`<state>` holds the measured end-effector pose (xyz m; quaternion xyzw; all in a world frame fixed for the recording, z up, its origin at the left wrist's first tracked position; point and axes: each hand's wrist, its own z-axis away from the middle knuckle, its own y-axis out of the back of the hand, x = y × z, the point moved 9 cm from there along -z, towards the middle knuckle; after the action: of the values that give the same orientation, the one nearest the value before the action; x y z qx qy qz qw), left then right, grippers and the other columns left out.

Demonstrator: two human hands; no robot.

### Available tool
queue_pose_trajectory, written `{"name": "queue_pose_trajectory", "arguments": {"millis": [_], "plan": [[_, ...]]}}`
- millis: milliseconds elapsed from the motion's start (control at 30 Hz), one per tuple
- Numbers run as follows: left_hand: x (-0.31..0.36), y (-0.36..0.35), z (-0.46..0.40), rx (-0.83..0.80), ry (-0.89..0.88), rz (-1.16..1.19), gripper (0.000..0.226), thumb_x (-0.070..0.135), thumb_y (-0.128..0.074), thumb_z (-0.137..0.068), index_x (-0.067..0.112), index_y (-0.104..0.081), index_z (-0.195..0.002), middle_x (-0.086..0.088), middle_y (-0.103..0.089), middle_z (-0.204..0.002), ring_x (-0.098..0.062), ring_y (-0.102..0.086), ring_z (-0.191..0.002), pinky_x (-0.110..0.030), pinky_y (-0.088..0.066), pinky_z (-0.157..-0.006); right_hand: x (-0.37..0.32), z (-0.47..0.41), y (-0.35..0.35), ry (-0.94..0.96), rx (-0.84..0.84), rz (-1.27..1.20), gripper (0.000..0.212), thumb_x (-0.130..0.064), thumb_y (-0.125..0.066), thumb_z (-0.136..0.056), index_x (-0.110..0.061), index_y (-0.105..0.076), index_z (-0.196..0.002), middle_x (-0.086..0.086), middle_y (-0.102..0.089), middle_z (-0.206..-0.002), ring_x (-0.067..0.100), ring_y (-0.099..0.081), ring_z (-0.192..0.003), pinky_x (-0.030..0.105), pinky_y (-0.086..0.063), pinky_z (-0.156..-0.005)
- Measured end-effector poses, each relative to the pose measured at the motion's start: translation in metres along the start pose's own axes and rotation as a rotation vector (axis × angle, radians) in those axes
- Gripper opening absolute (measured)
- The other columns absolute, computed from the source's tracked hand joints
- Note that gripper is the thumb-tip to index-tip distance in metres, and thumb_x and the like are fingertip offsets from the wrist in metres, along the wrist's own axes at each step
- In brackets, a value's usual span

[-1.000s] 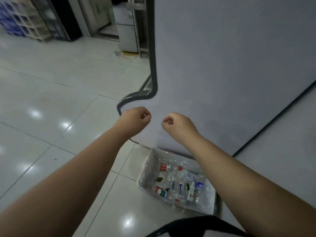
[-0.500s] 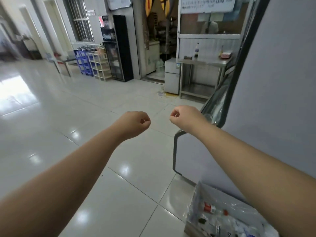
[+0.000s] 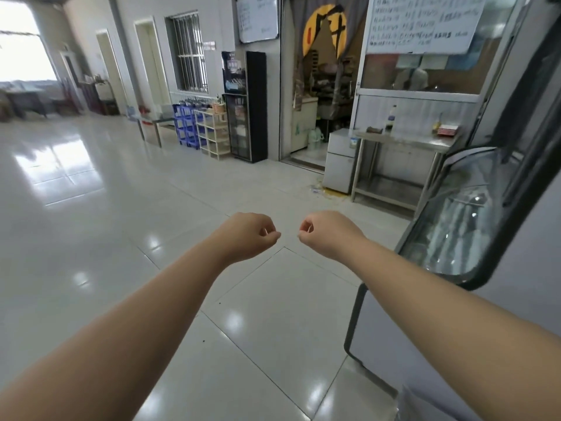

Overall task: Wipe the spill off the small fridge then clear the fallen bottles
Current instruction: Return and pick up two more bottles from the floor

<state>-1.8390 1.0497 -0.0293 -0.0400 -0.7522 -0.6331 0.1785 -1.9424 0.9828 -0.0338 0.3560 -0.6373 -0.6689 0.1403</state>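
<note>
**Far from the fridge, both hands bare**

Head view: left hand (image 3: 247, 237) and right hand (image 3: 326, 235) held out side by side at frame centre, fingers curled into loose fists, grasping nothing. No cloth in either. Small fridge (image 3: 340, 161) well beyond, upper right of centre, standing on the floor (image 3: 121, 208) just left of a steel counter (image 3: 403, 141) and right of a doorway. Yellowish spill (image 3: 329, 192) spread on the tiles at the fridge's foot, with what may be fallen bottles (image 3: 315, 188) lying in it — too small and blurred to be sure. Glass display case (image 3: 461, 214) close along the right edge. Fridge up and slightly right of the fists, so right hand marginally nearer; a walk across open tiles needed first, probably, before any wiping.
</note>
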Motion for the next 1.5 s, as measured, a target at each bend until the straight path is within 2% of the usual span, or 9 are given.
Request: {"name": "queue_pose_trajectory", "arguments": {"millis": [100,267,433,733,867,1033,1167,1300,1500], "plan": [[-0.027,-0.003,-0.044,-0.008,0.026,-0.046,0.024,0.036,-0.047,-0.092,0.019,-0.062,-0.100,0.008,-0.055,-0.083,-0.013,-0.051,-0.083,-0.027,-0.044,-0.076,0.008,-0.054,-0.019,0.011,-0.038,-0.007,0.020,-0.025,-0.047,-0.091,-0.016,-0.064,-0.096,0.001,-0.066,-0.097,0.021,-0.060,-0.090,0.035,-0.051,-0.078],[-0.076,0.001,-0.122,-0.001,0.079,-0.142,0.026,0.035,-0.045,-0.093,0.017,-0.062,-0.101,0.008,-0.053,-0.080,-0.011,-0.048,-0.078,-0.023,-0.036,-0.068,0.005,-0.159,-0.025,0.126,-0.031,0.066,0.021,-0.025,-0.042,-0.093,-0.019,-0.061,-0.101,0.000,-0.063,-0.101,0.022,-0.057,-0.093,0.028,-0.041,-0.067],[-0.141,0.002,-0.192,0.009,0.168,-0.198,0.027,0.036,-0.044,-0.093,0.018,-0.061,-0.101,0.006,-0.055,-0.081,-0.012,-0.048,-0.080,-0.026,-0.039,-0.070,-0.013,-0.256,-0.038,0.240,-0.011,0.079,0.022,-0.023,-0.041,-0.093,-0.018,-0.060,-0.103,0.001,-0.063,-0.102,0.023,-0.056,-0.094,0.026,-0.037,-0.066],[-0.280,-0.022,-0.327,-0.024,0.128,-0.571,0.033,0.036,-0.035,-0.094,0.017,-0.059,-0.106,-0.002,-0.065,-0.102,-0.024,-0.058,-0.098,-0.029,-0.042,-0.083,-0.020,-0.438,-0.089,0.291,-0.007,0.265,0.022,-0.023,-0.038,-0.095,-0.014,-0.057,-0.102,0.004,-0.060,-0.099,0.023,-0.046,-0.078,0.026,-0.030,-0.060],[-0.337,-0.036,-0.398,-0.044,0.107,-0.494,0.034,0.036,-0.034,-0.094,0.016,-0.059,-0.107,-0.003,-0.064,-0.103,-0.024,-0.057,-0.100,-0.029,-0.042,-0.084,-0.020,-0.524,-0.114,0.230,-0.066,0.298,0.022,-0.022,-0.039,-0.095,-0.013,-0.057,-0.102,0.004,-0.061,-0.101,0.022,-0.047,-0.077,0.026,-0.032,-0.060],[-0.391,-0.052,-0.496,-0.058,0.090,-0.356,0.032,0.034,-0.036,-0.094,0.016,-0.059,-0.108,-0.003,-0.063,-0.103,-0.024,-0.057,-0.098,-0.026,-0.037,-0.074,-0.012,-0.619,-0.128,0.188,-0.066,0.312,0.024,-0.025,-0.038,-0.095,-0.013,-0.058,-0.101,0.004,-0.061,-0.098,0.023,-0.047,-0.078,0.025,-0.029,-0.057],[-0.416,-0.095,-0.567,-0.144,0.051,-0.292,0.031,0.033,-0.036,-0.094,0.016,-0.059,-0.106,-0.003,-0.063,-0.100,-0.024,-0.058,-0.096,-0.027,-0.040,-0.074,0.024,-0.681,-0.175,0.121,-0.184,0.293,0.025,-0.026,-0.036,-0.095,-0.013,-0.057,-0.101,0.004,-0.058,-0.095,0.022,-0.047,-0.079,0.025,-0.028,-0.053],[-0.453,-0.138,-0.647,-0.216,0.095,-0.268,0.030,0.033,-0.037,-0.095,0.017,-0.059,-0.108,-0.002,-0.064,-0.101,-0.022,-0.058,-0.094,-0.026,-0.038,-0.070,0.071,-0.755,-0.221,0.075,-0.262,0.242,0.023,-0.022,-0.038,-0.094,-0.012,-0.057,-0.101,0.005,-0.059,-0.101,0.022,-0.046,-0.080,0.026,-0.033,-0.062],[-0.499,-0.192,-0.769,-0.373,0.157,-0.231,0.029,0.034,-0.039,-0.095,0.018,-0.059,-0.108,-0.002,-0.065,-0.100,-0.022,-0.057,-0.096,-0.025,-0.035,-0.067,0.139,-0.872,-0.247,0.042,-0.341,0.207,0.021,-0.018,-0.038,-0.094,-0.012,-0.057,-0.098,0.005,-0.058,-0.097,0.024,-0.046,-0.079,0.026,-0.029,-0.057]]}}
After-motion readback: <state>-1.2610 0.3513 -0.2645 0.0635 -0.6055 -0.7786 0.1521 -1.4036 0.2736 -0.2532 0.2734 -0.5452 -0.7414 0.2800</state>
